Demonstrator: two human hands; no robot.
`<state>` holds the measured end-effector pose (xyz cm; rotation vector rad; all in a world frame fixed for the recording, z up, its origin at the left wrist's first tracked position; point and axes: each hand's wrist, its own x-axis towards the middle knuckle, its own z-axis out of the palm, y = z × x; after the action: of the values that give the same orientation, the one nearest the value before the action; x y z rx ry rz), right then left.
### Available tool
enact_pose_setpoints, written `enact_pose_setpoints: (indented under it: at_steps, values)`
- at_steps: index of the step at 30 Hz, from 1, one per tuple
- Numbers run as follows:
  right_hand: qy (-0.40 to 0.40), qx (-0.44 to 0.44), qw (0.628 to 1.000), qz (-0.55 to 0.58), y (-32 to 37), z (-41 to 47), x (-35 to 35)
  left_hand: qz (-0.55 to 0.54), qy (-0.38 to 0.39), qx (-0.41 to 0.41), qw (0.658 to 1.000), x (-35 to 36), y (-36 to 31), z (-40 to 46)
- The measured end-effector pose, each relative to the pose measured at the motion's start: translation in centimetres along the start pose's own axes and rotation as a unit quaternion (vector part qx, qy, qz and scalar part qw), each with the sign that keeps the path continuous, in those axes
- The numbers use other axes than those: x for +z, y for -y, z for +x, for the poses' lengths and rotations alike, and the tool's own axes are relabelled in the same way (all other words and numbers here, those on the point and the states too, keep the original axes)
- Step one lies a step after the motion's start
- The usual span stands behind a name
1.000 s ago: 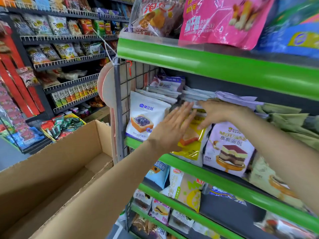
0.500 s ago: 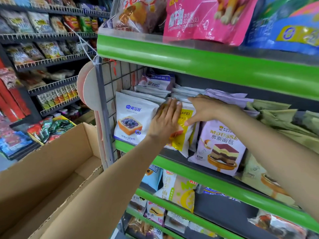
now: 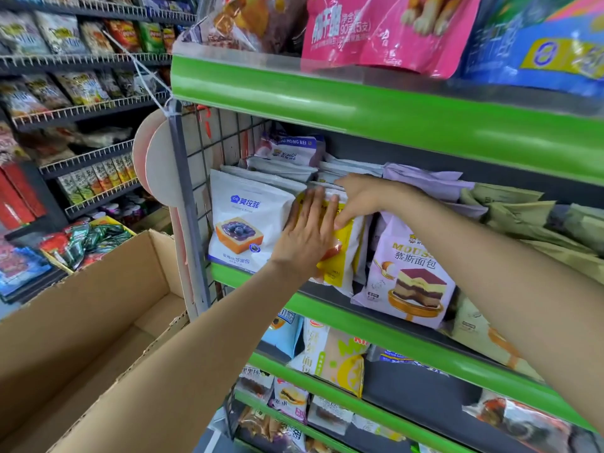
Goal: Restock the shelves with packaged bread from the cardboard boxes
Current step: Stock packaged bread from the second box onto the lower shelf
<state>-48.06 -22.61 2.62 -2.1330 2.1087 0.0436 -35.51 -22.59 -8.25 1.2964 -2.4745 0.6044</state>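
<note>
A yellow-and-white bread packet point(image 3: 340, 256) stands on the green-edged shelf point(image 3: 359, 317), between a white blueberry-toast packet point(image 3: 248, 220) and a lilac mousse-bread packet point(image 3: 405, 273). My left hand point(image 3: 307, 233) presses flat against the yellow packet's front, fingers straight. My right hand point(image 3: 359, 197) grips the top of that packet, fingers curled over its upper edge. An open cardboard box point(image 3: 81, 322) sits at lower left; no packet shows in the part of its inside that I can see.
More bread packets lie stacked behind point(image 3: 287, 152) and olive packets point(image 3: 523, 217) fill the shelf's right. A wire grid panel point(image 3: 202, 191) closes the shelf's left end. Snack bags hang above point(image 3: 376, 27). Lower shelves point(image 3: 327, 364) hold further packets. Black snack racks point(image 3: 81, 109) stand at left.
The yellow packet has been pushed back and stood more upright between its neighbours. My left hand followed it inward and my right hand closed over its top. The view moved closer to the shelf.
</note>
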Motion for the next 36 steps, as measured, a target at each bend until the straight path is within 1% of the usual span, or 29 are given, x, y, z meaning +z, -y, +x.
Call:
enact_pose_setpoints:
  at_steps: [3,7,8,9,10,11,12,13,16,17,19,21,23,25,27,28,29,30,31,32,33,34,35,36]
  values:
    - [-0.013,-0.006,1.000,0.020,0.4,0.2,0.2,-0.008,0.014,0.010,1.000,0.0,0.2,0.2]
    - [0.010,-0.014,1.000,0.022,-0.3,-0.4,-1.0,-0.024,-0.012,0.023,0.999,-1.1,0.1,-0.4]
    - [0.007,-0.013,0.999,0.033,-0.7,-0.4,-1.7,-0.029,-0.014,0.040,0.999,-1.4,0.1,-0.6]
    - [-0.009,-0.006,0.999,0.045,-1.2,-0.2,-2.4,-0.031,-0.004,0.070,0.997,-1.3,0.2,-0.6]
    - [-0.036,0.003,0.998,0.056,-1.8,0.1,-2.8,-0.028,0.022,0.098,0.995,-1.3,0.4,-0.6]
    - [-0.059,0.013,0.996,0.060,-2.2,0.5,-3.0,-0.045,0.052,0.108,0.992,-1.7,0.6,-0.5]
    - [-0.069,0.018,0.996,0.054,-2.3,0.9,-2.8,-0.063,0.055,0.106,0.991,-2.1,0.7,-0.4]
    - [-0.062,0.025,0.997,0.039,-2.2,1.1,-2.5,-0.079,0.055,0.096,0.991,-2.4,0.8,-0.1]
    - [-0.009,0.033,0.999,0.012,-2.0,2.1,-0.9,-0.102,0.097,0.068,0.988,-3.2,0.7,0.7]
    - [-0.005,0.034,0.999,0.004,-1.9,2.2,-0.6,-0.092,0.109,0.062,0.988,-3.4,0.5,0.8]
    - [-0.029,0.029,0.999,0.009,-2.0,2.2,-0.8,-0.084,0.113,0.058,0.988,-3.2,0.4,0.9]
    - [-0.070,0.011,0.996,0.048,-2.3,1.8,-1.2,-0.128,0.099,0.056,0.985,-3.2,0.5,0.9]
    - [-0.118,-0.008,0.988,0.094,-2.9,0.3,-1.8,-0.197,0.081,0.036,0.976,-3.9,0.5,0.8]
    - [-0.162,-0.003,0.977,0.139,-4.0,-2.1,-2.1,-0.250,0.048,0.033,0.966,-5.0,0.0,0.4]
    - [-0.191,0.002,0.971,0.145,-5.5,-4.5,-2.0,-0.245,-0.055,0.085,0.964,-5.8,-1.3,-0.2]
    - [-0.200,0.009,0.971,0.128,-6.4,-5.7,-1.9,-0.230,-0.104,0.121,0.960,-6.0,-2.1,-0.4]
    - [-0.200,0.019,0.975,0.098,-7.0,-7.0,-1.8,-0.214,-0.133,0.149,0.956,-6.0,-3.1,-0.5]
    - [-0.188,0.026,0.979,0.069,-7.7,-8.1,-1.7,-0.184,-0.117,0.170,0.961,-6.1,-4.1,-0.6]
    - [-0.156,0.028,0.986,0.053,-8.3,-9.1,-1.5,-0.140,-0.077,0.183,0.970,-6.1,-5.2,-0.7]
    - [-0.112,0.030,0.992,0.040,-8.8,-10.0,-1.2,-0.085,-0.029,0.189,0.978,-6.0,-6.2,-0.7]
    - [-0.059,0.047,0.997,0.022,-9.1,-10.8,-0.9,-0.033,-0.006,0.193,0.981,-5.9,-7.1,-0.8]
    - [-0.012,0.076,0.997,-0.001,-9.5,-11.4,-0.5,0.011,0.006,0.194,0.981,-5.8,-8.0,-1.0]
    - [0.018,0.102,0.994,-0.026,-9.9,-11.8,-0.1,0.036,0.011,0.188,0.981,-5.6,-8.6,-1.1]
    - [0.030,0.123,0.991,-0.045,-10.4,-11.9,0.1,0.042,0.013,0.180,0.983,-5.4,-9.1,-1.0]
